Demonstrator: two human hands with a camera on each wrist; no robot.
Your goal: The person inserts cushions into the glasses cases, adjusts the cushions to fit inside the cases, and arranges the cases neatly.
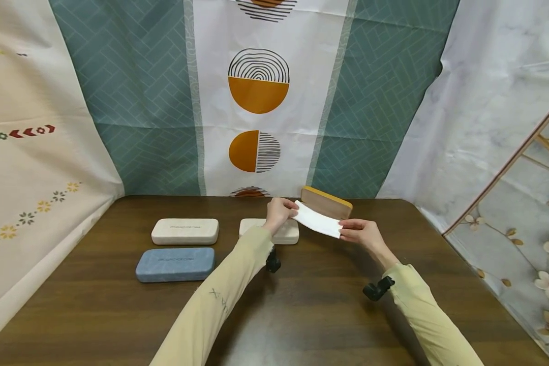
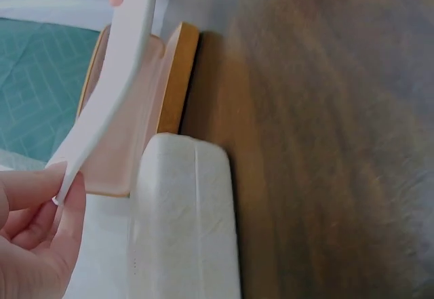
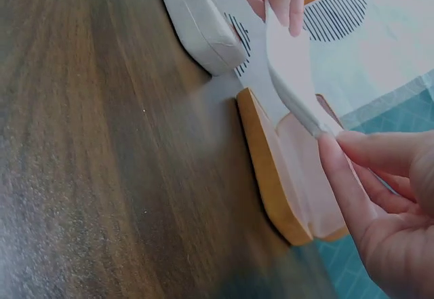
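A folded white cloth (image 1: 317,220) is stretched between my two hands, sagging slightly in the middle. My left hand (image 1: 280,211) pinches its left end between thumb and fingers. The other end is pinched by my right hand (image 1: 362,235), as the right wrist view also shows. Just behind the cloth, a yellow glasses case (image 1: 327,201) stands with its lid raised, its pale pink lining (image 2: 119,153) showing in the left wrist view. Part of the case is hidden by the cloth. Beside it, a white glasses case (image 1: 288,233) lies closed, partly covered by my left hand and sleeve.
Farther left on the dark wooden table (image 1: 311,310) lie another closed white case (image 1: 185,231) and a closed blue case (image 1: 176,264), one in front of the other. A patterned curtain (image 1: 261,122) hangs along the table's back edge.
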